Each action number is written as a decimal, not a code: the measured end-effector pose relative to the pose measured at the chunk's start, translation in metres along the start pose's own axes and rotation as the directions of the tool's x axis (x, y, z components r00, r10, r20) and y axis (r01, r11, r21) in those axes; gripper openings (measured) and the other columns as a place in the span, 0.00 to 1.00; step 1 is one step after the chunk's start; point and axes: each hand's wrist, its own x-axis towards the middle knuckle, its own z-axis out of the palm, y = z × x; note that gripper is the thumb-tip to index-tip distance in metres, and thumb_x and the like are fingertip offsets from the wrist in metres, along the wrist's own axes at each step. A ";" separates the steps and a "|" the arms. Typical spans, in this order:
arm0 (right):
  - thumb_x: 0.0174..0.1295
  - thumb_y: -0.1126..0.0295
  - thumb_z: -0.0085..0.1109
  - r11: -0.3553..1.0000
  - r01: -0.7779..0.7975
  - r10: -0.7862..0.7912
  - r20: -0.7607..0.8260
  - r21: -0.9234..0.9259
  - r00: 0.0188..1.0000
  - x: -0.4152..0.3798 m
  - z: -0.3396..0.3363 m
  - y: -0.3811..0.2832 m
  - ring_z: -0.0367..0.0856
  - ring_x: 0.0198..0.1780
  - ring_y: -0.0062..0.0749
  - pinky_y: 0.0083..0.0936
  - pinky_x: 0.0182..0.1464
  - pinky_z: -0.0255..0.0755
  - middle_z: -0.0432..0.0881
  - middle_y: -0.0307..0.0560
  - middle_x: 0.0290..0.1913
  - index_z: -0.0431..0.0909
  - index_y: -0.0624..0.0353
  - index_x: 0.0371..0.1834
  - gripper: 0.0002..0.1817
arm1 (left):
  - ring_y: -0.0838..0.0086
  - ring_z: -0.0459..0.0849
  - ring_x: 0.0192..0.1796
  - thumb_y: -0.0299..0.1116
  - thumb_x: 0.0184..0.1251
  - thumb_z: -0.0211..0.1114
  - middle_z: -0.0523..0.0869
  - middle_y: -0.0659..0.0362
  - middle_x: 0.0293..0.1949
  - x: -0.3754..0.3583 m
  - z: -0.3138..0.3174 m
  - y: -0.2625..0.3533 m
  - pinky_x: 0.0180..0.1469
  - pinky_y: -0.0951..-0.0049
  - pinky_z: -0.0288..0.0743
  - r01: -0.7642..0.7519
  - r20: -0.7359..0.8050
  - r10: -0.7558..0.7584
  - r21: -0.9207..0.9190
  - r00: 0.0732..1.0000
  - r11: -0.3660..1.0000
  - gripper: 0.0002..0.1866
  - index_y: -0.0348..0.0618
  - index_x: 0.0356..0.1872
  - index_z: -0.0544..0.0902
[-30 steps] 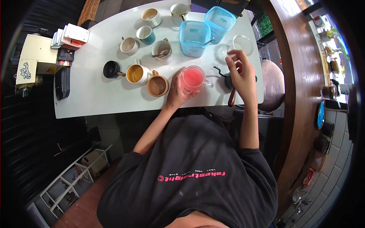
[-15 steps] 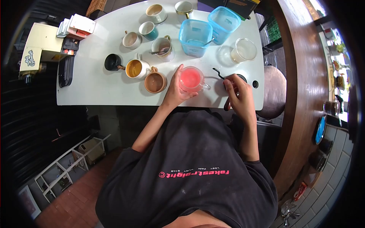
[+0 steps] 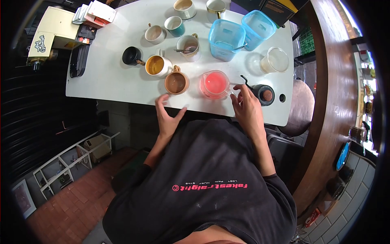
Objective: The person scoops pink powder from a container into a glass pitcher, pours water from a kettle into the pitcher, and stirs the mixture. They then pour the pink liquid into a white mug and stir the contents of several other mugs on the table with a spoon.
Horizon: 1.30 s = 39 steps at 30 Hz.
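A clear glass cup [image 3: 215, 84] of pink liquid stands near the table's front edge. At its right side, my right hand [image 3: 247, 103] has thumb and fingers closed around the cup's handle. My left hand [image 3: 168, 118] is open and empty, fingers spread, just in front of a brown mug [image 3: 176, 83]. To the right of my right hand sits a black round object with a brown knob [image 3: 266, 95] and a thin curved black arm.
Left of the brown mug stand a white mug with yellow inside [image 3: 157, 66] and a black cup [image 3: 132, 55]. Several other mugs, one holding a spoon [image 3: 188, 48], stand behind. Two blue plastic containers [image 3: 226, 40] and a clear plastic cup [image 3: 275, 60] are at the back right of the white table [image 3: 109, 77].
My left hand has let go of the glass cup and moved left and toward me. My right hand has left the black object's side and reached the cup's handle. The view has shifted.
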 end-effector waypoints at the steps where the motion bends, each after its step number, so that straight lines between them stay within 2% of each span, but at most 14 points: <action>1: 0.70 0.70 0.63 1.000 0.013 -0.013 -0.004 -0.016 1.000 0.000 0.000 -0.002 0.86 0.35 0.49 0.45 0.39 0.77 0.84 0.56 0.40 0.75 0.63 0.52 0.12 | 0.55 0.77 0.63 0.42 0.52 0.86 0.76 0.47 0.60 0.006 0.001 0.001 0.64 0.56 0.72 -0.013 -0.090 0.017 0.052 0.996 0.999 0.46 0.37 0.68 0.68; 2: 0.70 0.70 0.63 0.999 0.025 -0.025 -0.009 -0.032 1.000 -0.001 0.001 -0.004 0.85 0.34 0.49 0.44 0.38 0.77 0.84 0.56 0.40 0.76 0.63 0.51 0.12 | 0.54 0.76 0.64 0.43 0.51 0.86 0.74 0.46 0.62 0.012 0.002 0.002 0.65 0.56 0.71 -0.020 -0.177 0.039 0.106 0.984 0.994 0.49 0.37 0.70 0.66; 3: 0.70 0.70 0.63 0.999 0.026 -0.026 -0.005 -0.032 1.000 -0.001 0.001 -0.005 0.85 0.34 0.49 0.44 0.38 0.77 0.84 0.56 0.40 0.76 0.63 0.51 0.12 | 0.53 0.74 0.65 0.46 0.50 0.87 0.72 0.45 0.64 0.018 0.003 0.003 0.67 0.55 0.69 0.016 -0.149 0.001 0.118 0.989 0.993 0.53 0.37 0.71 0.63; 10: 0.70 0.69 0.64 0.999 0.043 -0.043 -0.028 -0.020 0.999 -0.006 0.004 -0.011 0.85 0.33 0.47 0.41 0.38 0.77 0.84 0.55 0.36 0.77 0.62 0.50 0.11 | 0.49 0.72 0.68 0.51 0.48 0.87 0.72 0.44 0.65 0.047 0.031 -0.007 0.69 0.50 0.69 -0.014 -0.202 0.056 0.203 0.978 0.979 0.56 0.37 0.73 0.63; 13: 0.70 0.69 0.64 1.000 0.031 -0.031 -0.039 0.003 0.999 -0.012 0.005 -0.011 0.85 0.33 0.46 0.41 0.38 0.77 0.83 0.55 0.36 0.78 0.62 0.50 0.11 | 0.49 0.74 0.68 0.49 0.48 0.87 0.74 0.44 0.66 0.054 0.038 -0.012 0.69 0.51 0.70 -0.019 -0.224 0.056 0.162 0.973 0.987 0.55 0.37 0.73 0.64; 15: 0.70 0.69 0.64 0.999 0.027 -0.026 -0.049 0.021 0.998 -0.014 0.004 -0.010 0.85 0.33 0.46 0.41 0.38 0.77 0.83 0.54 0.36 0.78 0.62 0.50 0.11 | 0.49 0.78 0.67 0.46 0.48 0.88 0.78 0.44 0.65 0.056 0.038 -0.014 0.68 0.52 0.73 -0.012 -0.227 0.016 0.022 0.974 1.000 0.53 0.36 0.72 0.66; 19: 0.70 0.70 0.65 0.998 0.032 -0.030 -0.037 0.059 0.999 -0.016 0.001 -0.009 0.82 0.29 0.44 0.40 0.36 0.75 0.81 0.53 0.33 0.79 0.61 0.50 0.10 | 0.50 0.81 0.65 0.42 0.48 0.88 0.80 0.43 0.63 0.052 0.034 -0.009 0.67 0.54 0.76 -0.030 -0.242 0.030 0.002 0.970 1.000 0.50 0.35 0.70 0.68; 21: 0.70 0.70 0.65 0.997 0.029 -0.028 -0.015 0.069 0.999 -0.017 0.000 -0.009 0.81 0.28 0.43 0.39 0.35 0.74 0.80 0.52 0.32 0.79 0.61 0.50 0.10 | 0.54 0.82 0.65 0.39 0.49 0.88 0.81 0.45 0.63 0.044 0.028 -0.011 0.67 0.57 0.76 -0.062 -0.220 0.057 -0.016 0.974 0.998 0.48 0.35 0.69 0.70; 23: 0.71 0.72 0.65 0.991 0.091 -0.086 -0.049 0.103 0.995 -0.018 0.001 -0.009 0.67 0.23 0.25 0.25 0.29 0.66 0.71 0.43 0.26 0.80 0.63 0.51 0.10 | 0.53 0.82 0.65 0.40 0.48 0.88 0.81 0.44 0.63 0.036 0.018 -0.012 0.67 0.56 0.77 -0.076 -0.214 0.075 0.000 0.974 0.997 0.48 0.35 0.69 0.70; 24: 0.71 0.72 0.65 0.990 0.092 -0.087 -0.046 0.104 0.995 -0.018 0.000 -0.011 0.67 0.23 0.25 0.25 0.29 0.66 0.71 0.43 0.26 0.80 0.63 0.51 0.10 | 0.52 0.82 0.65 0.41 0.48 0.89 0.81 0.43 0.63 0.032 0.012 -0.013 0.66 0.56 0.77 -0.090 -0.208 0.090 0.014 0.974 0.996 0.49 0.35 0.70 0.70; 26: 0.70 0.69 0.65 0.991 0.082 -0.084 0.009 0.103 0.996 -0.017 -0.003 -0.018 0.77 0.25 0.41 0.37 0.33 0.72 0.76 0.50 0.28 0.79 0.61 0.49 0.10 | 0.52 0.82 0.65 0.42 0.48 0.88 0.81 0.44 0.63 0.025 -0.004 -0.015 0.67 0.56 0.77 -0.080 -0.229 0.078 0.000 0.970 0.997 0.49 0.34 0.69 0.70; 33: 0.71 0.69 0.65 0.984 0.109 -0.118 0.058 0.141 0.991 -0.002 0.016 -0.040 0.77 0.25 0.40 0.36 0.33 0.71 0.76 0.50 0.28 0.78 0.61 0.48 0.09 | 0.54 0.82 0.65 0.40 0.49 0.88 0.82 0.46 0.63 0.037 -0.066 -0.049 0.67 0.57 0.75 -0.044 -0.390 0.054 0.034 0.919 0.998 0.48 0.35 0.69 0.71; 36: 0.71 0.69 0.64 0.976 0.167 -0.168 0.000 0.144 0.986 0.006 0.027 -0.053 0.78 0.26 0.38 0.35 0.33 0.71 0.77 0.49 0.28 0.79 0.61 0.47 0.09 | 0.55 0.81 0.66 0.39 0.50 0.88 0.81 0.47 0.64 0.056 -0.088 -0.073 0.69 0.57 0.74 -0.037 -0.438 0.048 0.034 0.898 0.999 0.47 0.36 0.69 0.71; 39: 0.71 0.70 0.64 0.977 0.114 -0.123 0.040 0.178 0.992 0.014 0.038 -0.066 0.78 0.26 0.36 0.34 0.33 0.71 0.77 0.48 0.28 0.79 0.60 0.50 0.09 | 0.57 0.79 0.68 0.38 0.52 0.87 0.79 0.47 0.66 0.074 -0.107 -0.088 0.72 0.57 0.71 0.063 -0.468 -0.067 -0.024 0.881 0.998 0.46 0.38 0.71 0.70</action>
